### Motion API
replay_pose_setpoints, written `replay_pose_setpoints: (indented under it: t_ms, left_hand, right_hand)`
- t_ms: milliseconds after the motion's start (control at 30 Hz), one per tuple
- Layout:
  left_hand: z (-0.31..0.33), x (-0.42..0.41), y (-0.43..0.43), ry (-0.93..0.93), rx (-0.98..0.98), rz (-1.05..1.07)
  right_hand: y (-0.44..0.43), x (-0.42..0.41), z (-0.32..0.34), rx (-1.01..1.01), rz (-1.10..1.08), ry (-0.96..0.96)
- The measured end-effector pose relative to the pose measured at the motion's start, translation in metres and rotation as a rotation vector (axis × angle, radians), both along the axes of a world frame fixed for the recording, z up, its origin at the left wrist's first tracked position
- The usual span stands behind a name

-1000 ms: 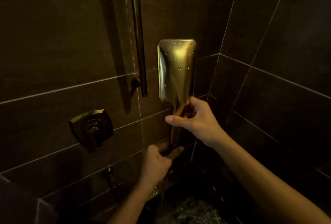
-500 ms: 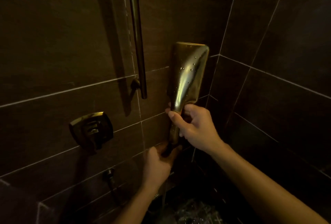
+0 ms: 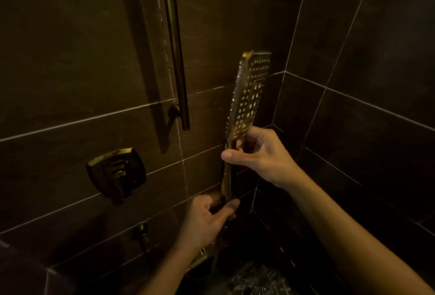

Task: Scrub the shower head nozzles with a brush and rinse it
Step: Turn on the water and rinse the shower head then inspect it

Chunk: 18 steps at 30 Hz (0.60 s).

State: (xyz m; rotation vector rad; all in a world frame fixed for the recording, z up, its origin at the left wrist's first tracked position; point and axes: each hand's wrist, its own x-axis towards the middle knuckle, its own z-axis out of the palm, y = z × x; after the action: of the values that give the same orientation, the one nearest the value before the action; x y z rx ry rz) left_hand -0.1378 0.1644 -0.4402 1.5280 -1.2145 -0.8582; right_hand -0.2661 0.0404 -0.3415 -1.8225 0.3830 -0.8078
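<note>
Nearest, the left hand (image 3: 209, 220) has its fingers curled round what seems the handle's (image 3: 227, 177) base; the right hand (image 3: 261, 157) grips its neck. The handheld shower head (image 3: 250, 96), upright beside the tiled wall (image 3: 94, 59), has swivelled from back to nozzle face, ready for scrubbing.

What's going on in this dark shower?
A person holds a gold handheld shower head upright in a dark tiled shower corner. The right hand grips its neck just under the nozzle face, which is angled to the right; the left hand grips the bottom of the handle. No brush is in view.
</note>
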Motion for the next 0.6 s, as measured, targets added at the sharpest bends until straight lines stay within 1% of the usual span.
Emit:
replay_pose_setpoints:
  t_ms: [67,133,200,267,300,333,433,467,533,600]
  left_hand:
    - [-0.002,-0.003,0.000,0.033,-0.023,0.013]
    - [-0.002,-0.001,-0.002,0.113,-0.030,-0.082]
    - [0.000,0.001,-0.006,0.185,-0.022,-0.226]
    - [0.002,0.000,-0.010,0.266,-0.004,-0.346]
    - [0.002,-0.001,-0.012,0.319,0.016,-0.388]
    - [0.002,-0.001,-0.014,0.381,0.047,-0.425]
    - [0.008,-0.002,-0.021,0.602,0.209,-0.527]
    - [0.011,-0.003,-0.025,0.644,0.265,-0.557]
    - [0.014,-0.005,-0.034,0.664,0.362,-0.611]
    - [0.014,-0.008,-0.040,0.684,0.385,-0.671]
  right_hand:
    - [0.001,0.002,-0.002,-0.021,-0.041,-0.011]
    - [0.002,0.002,-0.003,0.059,0.001,-0.003]
    - [0.003,0.006,-0.004,0.213,0.160,-0.009]
    - [0.004,0.012,-0.007,0.465,0.323,-0.044]
    - [0.005,0.015,-0.007,0.592,0.371,-0.058]
    - [0.004,0.017,-0.009,0.672,0.392,-0.066]
    - [0.001,0.023,-0.015,0.791,0.482,-0.117]
    - [0.000,0.026,-0.016,0.827,0.525,-0.135]
    - [-0.003,0.030,-0.017,0.892,0.596,-0.151]
    - [-0.006,0.031,-0.017,0.926,0.627,-0.154]
